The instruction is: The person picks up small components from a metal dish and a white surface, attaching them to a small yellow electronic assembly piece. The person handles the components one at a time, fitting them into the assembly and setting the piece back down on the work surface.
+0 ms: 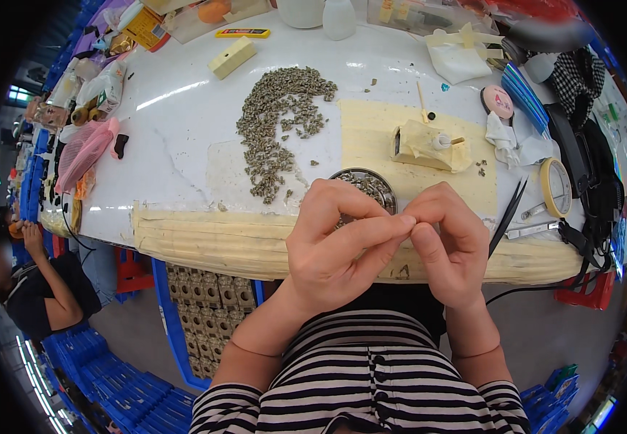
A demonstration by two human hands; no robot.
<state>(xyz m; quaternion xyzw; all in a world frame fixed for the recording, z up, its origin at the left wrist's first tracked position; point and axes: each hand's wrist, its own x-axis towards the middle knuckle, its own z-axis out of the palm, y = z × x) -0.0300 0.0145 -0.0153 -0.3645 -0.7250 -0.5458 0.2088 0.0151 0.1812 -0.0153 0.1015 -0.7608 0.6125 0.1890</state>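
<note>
My left hand [339, 249] and my right hand [452, 249] meet fingertip to fingertip over the table's padded front edge. Both are closed in a pinch; whatever lies between the fingertips is too small or hidden to make out. Just behind them a round metal dish [391, 189] of small metal parts is partly covered by my left hand. A black pair of tweezers [507, 217] juts up beside my right hand, its tips apart; I cannot tell whether that hand holds it. A large heap of small metal parts [259, 137] spreads over the white table beyond my left hand.
A tape-wrapped block [429, 148] stands on a yellowish sheet [364, 123]. Rightward are a tape roll [556, 188], metal tweezers [534, 230] and a black strap [574, 152]. A blue crate [172, 325] of metal blocks sits below left. Another person [45, 282] works at far left.
</note>
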